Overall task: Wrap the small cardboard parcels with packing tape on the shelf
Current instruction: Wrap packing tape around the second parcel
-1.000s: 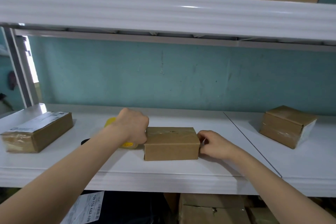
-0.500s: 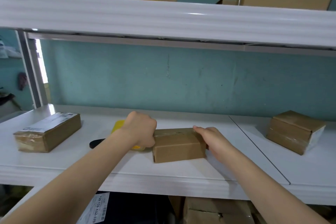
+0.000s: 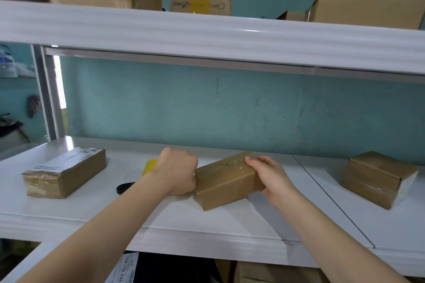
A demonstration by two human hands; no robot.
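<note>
A small brown cardboard parcel (image 3: 226, 181) sits tilted on the white shelf (image 3: 207, 236), its right end raised and turned away from me. My right hand (image 3: 268, 176) grips that right end, fingers over the top and thumb underneath. My left hand (image 3: 176, 171) is closed around a yellow tape dispenser (image 3: 150, 165), pressed against the parcel's left end. The dispenser's black handle (image 3: 125, 187) pokes out below my wrist; most of the dispenser is hidden by the hand.
A taped parcel with a white label (image 3: 64, 171) lies on the shelf's left side. Another taped parcel (image 3: 377, 178) stands at the right. An upper shelf (image 3: 207, 37) with cardboard boxes hangs overhead. More boxes sit below the shelf.
My right hand moved from the parcel's right side onto its top and lifted and turned that end away from me. My left hand with the dispenser stayed at the left end.
</note>
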